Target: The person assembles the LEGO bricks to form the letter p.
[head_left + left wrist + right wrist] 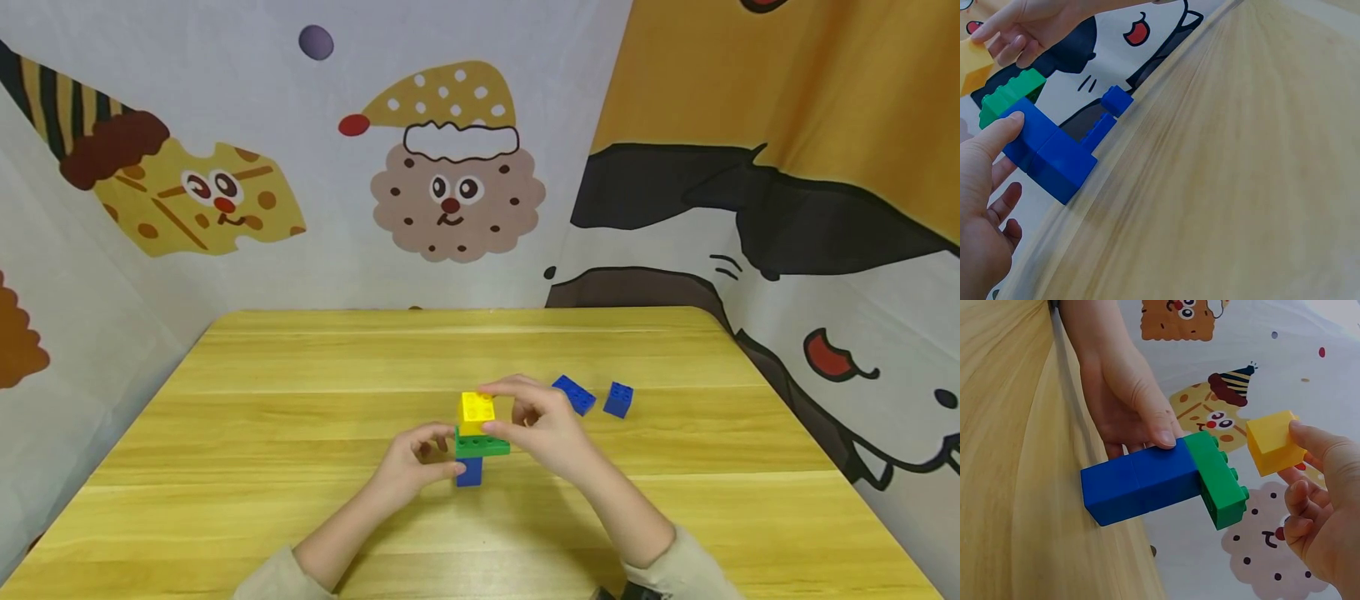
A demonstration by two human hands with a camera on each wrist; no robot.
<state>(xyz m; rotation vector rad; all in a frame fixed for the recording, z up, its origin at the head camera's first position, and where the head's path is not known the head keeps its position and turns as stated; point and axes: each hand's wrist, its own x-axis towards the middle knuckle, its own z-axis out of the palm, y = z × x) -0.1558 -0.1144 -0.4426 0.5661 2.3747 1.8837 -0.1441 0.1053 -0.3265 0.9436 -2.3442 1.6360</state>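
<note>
Two blue bricks [1138,481] stand stacked upright on the table, carrying a wider green brick [1217,481] with studs on its top. My left hand [405,471] pinches the upper blue brick, its thumb pressed to the near face in the left wrist view. Between right thumb and fingers, a yellow brick [477,414] is pinched by my right hand [553,425]. That yellow brick hangs just above the green brick's studs, and a gap between them shows in the right wrist view.
Beyond my right hand lie a longer blue brick [576,395] and a smaller blue brick [618,400] on the wooden table [315,375]. A patterned cloth [315,275] hangs behind the table's far edge. Something dark [637,592] shows at the bottom edge beside my right sleeve.
</note>
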